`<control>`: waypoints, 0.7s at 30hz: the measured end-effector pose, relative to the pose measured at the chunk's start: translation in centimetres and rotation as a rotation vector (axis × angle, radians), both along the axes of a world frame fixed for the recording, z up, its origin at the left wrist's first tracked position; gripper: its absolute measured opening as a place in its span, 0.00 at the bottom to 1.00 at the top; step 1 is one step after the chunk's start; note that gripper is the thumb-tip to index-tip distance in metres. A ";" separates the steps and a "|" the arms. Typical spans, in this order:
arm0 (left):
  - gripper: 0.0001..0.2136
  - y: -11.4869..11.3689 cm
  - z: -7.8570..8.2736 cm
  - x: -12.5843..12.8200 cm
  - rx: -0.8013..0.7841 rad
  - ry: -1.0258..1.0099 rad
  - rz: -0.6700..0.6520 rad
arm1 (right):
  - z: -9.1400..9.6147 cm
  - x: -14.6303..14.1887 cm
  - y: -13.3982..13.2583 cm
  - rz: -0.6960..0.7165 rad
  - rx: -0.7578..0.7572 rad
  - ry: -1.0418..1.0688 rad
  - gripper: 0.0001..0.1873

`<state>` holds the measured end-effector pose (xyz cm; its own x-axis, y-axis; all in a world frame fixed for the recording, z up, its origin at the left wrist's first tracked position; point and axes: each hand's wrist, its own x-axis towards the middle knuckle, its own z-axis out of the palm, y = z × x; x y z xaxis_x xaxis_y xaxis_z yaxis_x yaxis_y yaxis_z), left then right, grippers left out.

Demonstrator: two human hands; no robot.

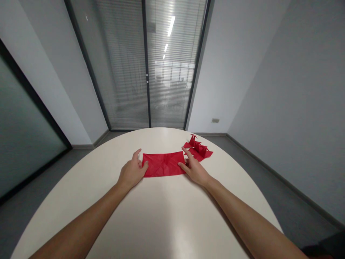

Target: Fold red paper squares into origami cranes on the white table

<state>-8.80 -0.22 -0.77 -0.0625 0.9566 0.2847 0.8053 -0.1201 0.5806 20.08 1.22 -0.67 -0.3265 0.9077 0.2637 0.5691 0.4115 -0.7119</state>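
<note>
A creased sheet of red paper (163,164), folded into a wide rectangle, spans the gap between my hands over the table. My left hand (132,170) grips its left end, thumb on the near face and index finger raised apart. At the right end, my right hand (194,169) holds the paper with its thumb on top; its index finger points away from me. Several folded red paper cranes (198,148) are clustered just beyond my right hand, which partly covers them. The fingers behind the sheet are mostly hidden.
The round white table (145,223) carries all of this. Beyond its far edge stand glass panels with blinds (121,72) in dark frames. A grey wall (283,90) with a socket plate (215,120) rises at the right. Something dark (327,246) shows at the lower right corner.
</note>
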 end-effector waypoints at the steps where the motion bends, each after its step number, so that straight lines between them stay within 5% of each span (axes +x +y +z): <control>1: 0.27 -0.3 0.6 0.2 0.040 0.053 0.039 | 0.1 0.0 -0.1 -0.004 0.012 -0.033 0.38; 3: 0.24 -1.0 1.7 0.7 0.176 0.132 0.027 | 0.4 -0.1 -0.3 -0.018 0.030 -0.097 0.38; 6: 0.16 -2.2 2.3 2.0 0.300 0.203 -0.192 | 0.6 -0.2 -0.5 -0.034 0.054 -0.178 0.37; 10: 0.25 -3.0 0.9 3.7 0.159 0.297 -0.525 | 0.9 -0.2 -0.7 -0.068 0.099 -0.294 0.38; 14: 0.29 -2.7 -0.1 4.3 -0.015 0.348 -0.551 | 2.3 -0.7 -1.4 -0.136 0.327 -0.384 0.32; 17: 0.30 -2.3 0.4 4.6 -0.035 0.363 -0.572 | 3.3 -1.8 -2.6 -0.038 0.380 -0.390 0.28; 21: 0.30 -2.1 1.1 5.3 -0.012 0.391 -0.624 | 3.4 -3.0 -3.6 0.240 0.164 -0.425 0.35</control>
